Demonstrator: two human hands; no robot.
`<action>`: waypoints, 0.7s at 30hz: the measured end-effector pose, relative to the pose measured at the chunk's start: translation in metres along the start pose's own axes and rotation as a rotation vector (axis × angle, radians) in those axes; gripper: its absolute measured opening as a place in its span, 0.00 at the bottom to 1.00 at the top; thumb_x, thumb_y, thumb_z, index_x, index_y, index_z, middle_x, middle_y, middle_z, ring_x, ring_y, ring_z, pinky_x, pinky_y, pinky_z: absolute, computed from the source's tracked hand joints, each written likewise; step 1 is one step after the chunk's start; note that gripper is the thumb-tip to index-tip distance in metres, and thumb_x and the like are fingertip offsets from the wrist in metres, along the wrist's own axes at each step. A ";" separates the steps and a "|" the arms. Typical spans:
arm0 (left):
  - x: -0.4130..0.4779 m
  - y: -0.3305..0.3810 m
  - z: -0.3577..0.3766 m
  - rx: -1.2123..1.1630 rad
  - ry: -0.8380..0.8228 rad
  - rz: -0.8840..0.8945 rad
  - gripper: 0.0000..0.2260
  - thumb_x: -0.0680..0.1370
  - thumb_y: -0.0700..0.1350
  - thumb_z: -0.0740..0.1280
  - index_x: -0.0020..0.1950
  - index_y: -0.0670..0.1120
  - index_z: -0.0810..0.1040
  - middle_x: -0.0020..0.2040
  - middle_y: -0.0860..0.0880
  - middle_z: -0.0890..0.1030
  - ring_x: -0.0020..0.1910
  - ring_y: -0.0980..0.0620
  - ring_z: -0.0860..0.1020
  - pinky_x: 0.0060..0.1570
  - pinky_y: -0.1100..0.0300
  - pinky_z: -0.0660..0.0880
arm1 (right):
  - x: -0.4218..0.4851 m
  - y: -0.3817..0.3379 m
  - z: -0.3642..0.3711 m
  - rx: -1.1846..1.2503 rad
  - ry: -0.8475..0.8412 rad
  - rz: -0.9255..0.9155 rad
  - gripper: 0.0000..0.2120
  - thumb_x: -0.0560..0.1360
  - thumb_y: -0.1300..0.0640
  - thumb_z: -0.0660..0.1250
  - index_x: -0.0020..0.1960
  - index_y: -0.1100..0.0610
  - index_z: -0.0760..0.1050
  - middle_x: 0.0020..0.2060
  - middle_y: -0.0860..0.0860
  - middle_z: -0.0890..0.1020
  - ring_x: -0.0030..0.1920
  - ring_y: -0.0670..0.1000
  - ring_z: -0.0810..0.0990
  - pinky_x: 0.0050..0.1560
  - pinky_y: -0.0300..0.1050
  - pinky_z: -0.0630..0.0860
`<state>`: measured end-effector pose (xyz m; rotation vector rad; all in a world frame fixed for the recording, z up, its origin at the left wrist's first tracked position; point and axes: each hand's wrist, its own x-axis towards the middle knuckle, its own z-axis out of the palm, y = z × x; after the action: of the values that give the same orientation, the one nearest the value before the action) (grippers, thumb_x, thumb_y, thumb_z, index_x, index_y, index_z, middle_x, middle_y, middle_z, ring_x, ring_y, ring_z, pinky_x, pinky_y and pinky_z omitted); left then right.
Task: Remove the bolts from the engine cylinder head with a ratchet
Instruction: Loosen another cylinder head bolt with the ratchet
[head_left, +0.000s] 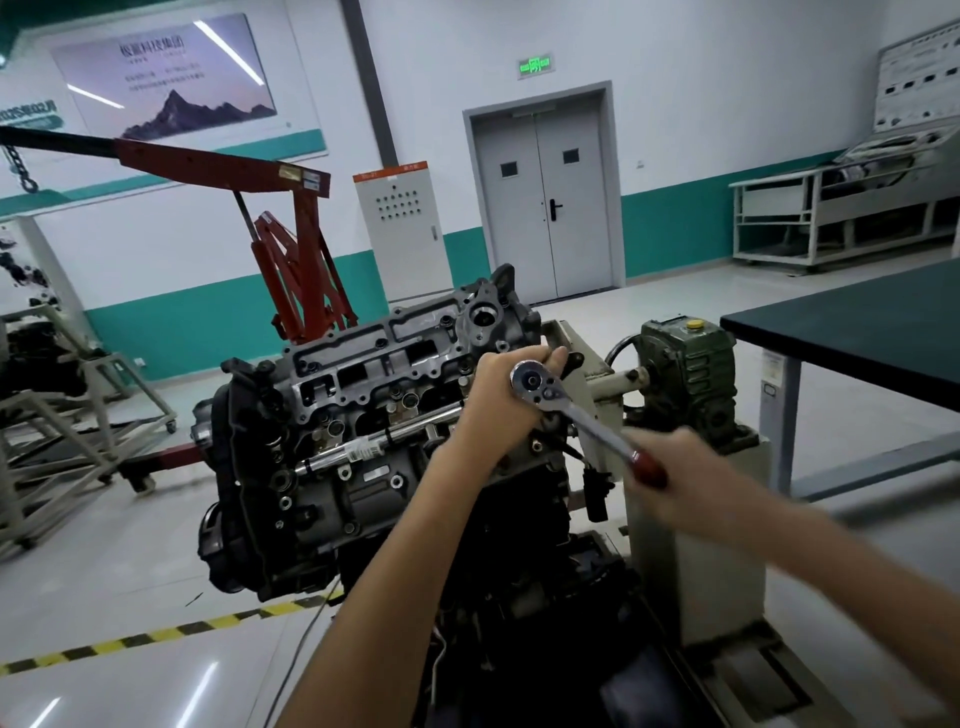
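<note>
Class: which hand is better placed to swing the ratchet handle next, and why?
Right. The right hand grips the red handle end of the ratchet; the left hand holds its head at the engine.

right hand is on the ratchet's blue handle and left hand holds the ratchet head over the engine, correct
Not quite. The handle is red, not blue; the head view shows it. The right hand grips the ratchet by that red handle, and the left hand holds the ratchet head over the engine.

Chrome ratchet (576, 415), dark red grip (649, 467); grey-black engine (363, 395); red hoist (291, 244); green gearbox (691, 374), yellow cap (695, 324); teal wall band (182, 332); yellow-and-black striped floor line (156, 636).
</note>
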<state>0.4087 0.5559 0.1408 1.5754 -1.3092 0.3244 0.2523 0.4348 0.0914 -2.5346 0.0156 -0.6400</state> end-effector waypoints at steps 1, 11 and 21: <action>0.003 0.000 -0.004 0.032 -0.054 0.003 0.21 0.80 0.41 0.64 0.28 0.46 0.65 0.24 0.51 0.66 0.25 0.56 0.62 0.29 0.62 0.62 | 0.010 0.007 -0.022 -0.131 -0.045 -0.047 0.06 0.72 0.64 0.65 0.41 0.54 0.72 0.28 0.45 0.74 0.26 0.42 0.73 0.28 0.38 0.74; -0.002 -0.005 0.032 -0.183 0.395 0.022 0.22 0.82 0.40 0.59 0.29 0.34 0.63 0.23 0.37 0.64 0.22 0.43 0.61 0.22 0.51 0.56 | -0.008 -0.009 0.037 0.117 0.214 0.109 0.05 0.70 0.65 0.67 0.44 0.60 0.73 0.27 0.51 0.74 0.25 0.46 0.72 0.29 0.38 0.72; -0.003 -0.003 0.007 -0.066 0.101 -0.019 0.20 0.81 0.40 0.63 0.30 0.34 0.65 0.26 0.39 0.67 0.26 0.43 0.62 0.28 0.51 0.62 | -0.007 -0.022 0.042 0.206 0.146 0.093 0.10 0.70 0.69 0.65 0.35 0.56 0.69 0.25 0.51 0.72 0.24 0.47 0.70 0.26 0.38 0.70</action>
<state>0.4073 0.5513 0.1337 1.4962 -1.2151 0.3411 0.2623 0.4748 0.0676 -2.2719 0.1135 -0.7482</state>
